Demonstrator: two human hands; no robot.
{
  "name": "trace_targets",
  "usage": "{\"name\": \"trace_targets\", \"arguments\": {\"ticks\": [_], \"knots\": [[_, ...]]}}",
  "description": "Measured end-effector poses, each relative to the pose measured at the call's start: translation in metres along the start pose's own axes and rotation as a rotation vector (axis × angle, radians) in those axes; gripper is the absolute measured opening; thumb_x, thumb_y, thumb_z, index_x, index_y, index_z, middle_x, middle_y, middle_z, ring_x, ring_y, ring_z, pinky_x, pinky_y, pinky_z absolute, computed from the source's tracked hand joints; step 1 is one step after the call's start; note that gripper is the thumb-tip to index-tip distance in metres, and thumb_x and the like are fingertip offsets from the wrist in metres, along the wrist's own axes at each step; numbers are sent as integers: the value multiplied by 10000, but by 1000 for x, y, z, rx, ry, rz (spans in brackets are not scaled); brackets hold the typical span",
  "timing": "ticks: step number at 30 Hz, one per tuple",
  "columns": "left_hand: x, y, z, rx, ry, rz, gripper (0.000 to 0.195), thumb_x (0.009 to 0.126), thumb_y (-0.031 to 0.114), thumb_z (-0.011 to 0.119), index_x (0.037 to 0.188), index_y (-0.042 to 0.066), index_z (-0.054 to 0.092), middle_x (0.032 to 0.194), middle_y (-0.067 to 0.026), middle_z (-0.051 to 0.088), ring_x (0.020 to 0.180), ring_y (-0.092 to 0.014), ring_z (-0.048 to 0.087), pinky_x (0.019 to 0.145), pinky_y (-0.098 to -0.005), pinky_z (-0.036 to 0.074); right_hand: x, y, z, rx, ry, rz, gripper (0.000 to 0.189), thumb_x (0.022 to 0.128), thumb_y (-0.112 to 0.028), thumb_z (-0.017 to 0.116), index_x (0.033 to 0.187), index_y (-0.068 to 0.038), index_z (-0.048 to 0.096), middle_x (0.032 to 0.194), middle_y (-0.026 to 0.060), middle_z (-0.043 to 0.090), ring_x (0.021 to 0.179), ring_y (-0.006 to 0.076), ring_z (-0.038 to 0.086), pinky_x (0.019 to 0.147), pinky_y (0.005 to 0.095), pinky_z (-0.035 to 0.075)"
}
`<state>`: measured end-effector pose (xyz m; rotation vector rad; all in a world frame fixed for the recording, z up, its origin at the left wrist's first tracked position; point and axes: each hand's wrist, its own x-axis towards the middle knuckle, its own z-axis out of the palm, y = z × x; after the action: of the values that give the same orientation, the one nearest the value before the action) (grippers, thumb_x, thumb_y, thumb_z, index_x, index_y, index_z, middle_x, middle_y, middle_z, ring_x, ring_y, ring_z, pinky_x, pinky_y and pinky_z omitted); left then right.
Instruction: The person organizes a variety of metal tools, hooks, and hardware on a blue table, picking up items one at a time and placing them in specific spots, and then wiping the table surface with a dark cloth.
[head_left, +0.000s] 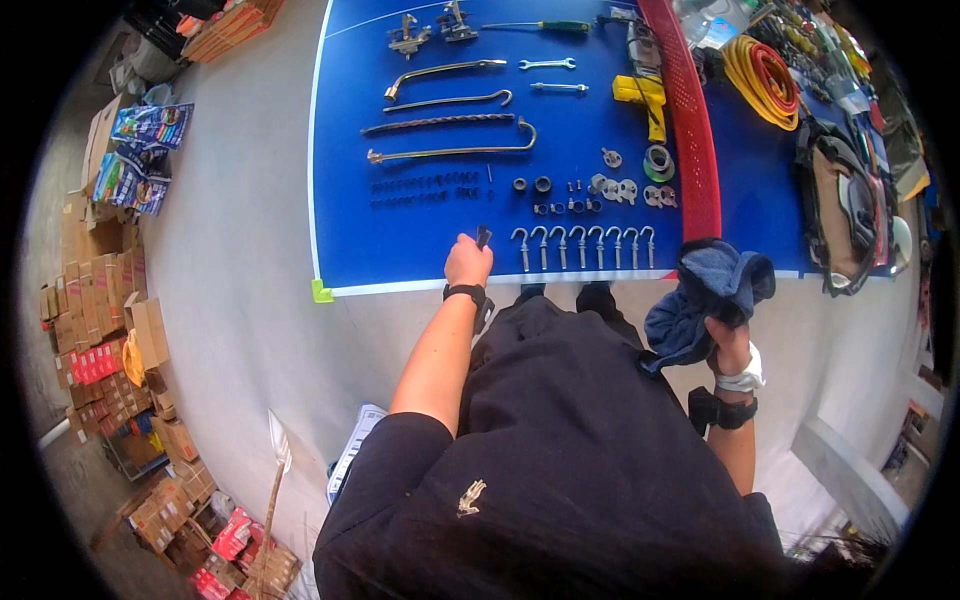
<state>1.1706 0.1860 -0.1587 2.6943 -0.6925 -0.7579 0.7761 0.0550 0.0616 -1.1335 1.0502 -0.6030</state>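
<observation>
At the near edge of a blue table (341, 255), my left hand (469, 262) is closed round a small dark object (484, 237) that I cannot identify. A dark blue cloth (712, 285) is bunched in my right hand (731, 345), over the table's near edge. Right of my left hand lies a row of metal hook bolts (577, 247). Beyond it are hose clamps (556, 208), dark rings (542, 184), metal discs (619, 189), a tape roll (658, 163) and rows of small dark parts (424, 189). Farther back lie bent metal wrenches (457, 154), an open-end wrench (547, 64) and a screwdriver (555, 26).
A red perforated metal strip (694, 135) crosses the table, beside a yellow-handled power tool (641, 90). Farther right are a coiled yellow and red hose (761, 82) and a black-and-tan bag (840, 202). Cardboard boxes (101, 292) stand on the left; a wooden-handled tool (274, 487) leans below.
</observation>
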Motion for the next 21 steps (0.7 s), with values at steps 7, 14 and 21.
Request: {"name": "trace_targets", "arguments": {"ticks": [7, 14, 21], "knots": [[1, -1, 1, -34, -16, 4, 324, 830, 273, 699, 1036, 46, 592, 969, -197, 701, 938, -390, 673, 811, -478, 534, 3, -4, 7, 21, -30, -38, 630, 816, -120, 709, 1396, -23, 482, 1316, 98, 569, 1202, 267, 526, 1065, 401, 392], [-10, -18, -4, -83, -12, 68, 365, 813, 284, 729, 1042, 54, 564, 961, -190, 695, 929, -399, 662, 797, -480, 521, 3, -1, 2, 19, -25, -12, 621, 821, -69, 685, 1403, -22, 473, 1319, 94, 567, 1207, 266, 524, 1077, 397, 381], [-13, -27, 1, -82, 6, 58, 276, 826, 222, 675, 1019, 50, 579, 957, -193, 695, 930, -399, 658, 803, -483, 519, 5, -5, 7, 48, -48, -1, 603, 828, -24, 660, 1405, -25, 484, 1334, 96, 569, 1223, 261, 524, 1080, 401, 381]]}}
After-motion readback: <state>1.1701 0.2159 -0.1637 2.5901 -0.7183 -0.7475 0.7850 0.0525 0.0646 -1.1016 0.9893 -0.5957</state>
